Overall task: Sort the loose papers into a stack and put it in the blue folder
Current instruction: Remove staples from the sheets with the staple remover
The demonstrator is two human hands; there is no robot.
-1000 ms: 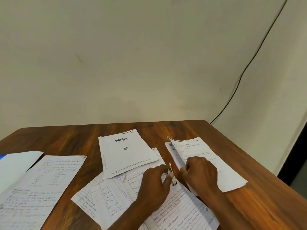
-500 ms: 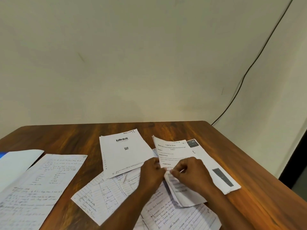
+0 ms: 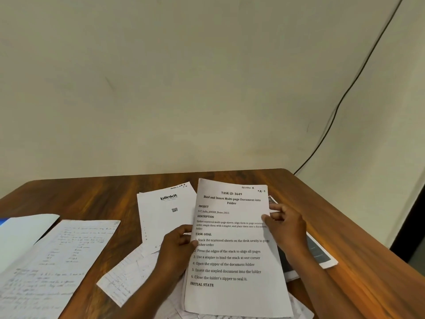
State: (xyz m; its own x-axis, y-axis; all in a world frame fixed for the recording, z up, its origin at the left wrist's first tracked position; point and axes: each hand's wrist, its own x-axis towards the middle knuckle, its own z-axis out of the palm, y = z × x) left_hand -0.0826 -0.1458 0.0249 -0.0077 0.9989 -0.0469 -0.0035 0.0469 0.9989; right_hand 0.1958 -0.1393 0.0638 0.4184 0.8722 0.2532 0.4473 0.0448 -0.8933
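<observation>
Bare wood of the tabletop [image 3: 96,196] shows at upper left and along the right edge. At centre, both hands now lift a typed sheet [image 3: 232,249] clear of the papers: left hand [image 3: 177,247] pinches its left edge, right hand [image 3: 287,226] its right. Blue folder [image 3: 2,221] peeks in at far left.

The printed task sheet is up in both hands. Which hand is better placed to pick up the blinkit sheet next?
Left, probably. The left hand grips the task sheet at its left edge, right beside the blinkit sheet. The right hand pinches the opposite edge and would have to cross over the held page.
</observation>
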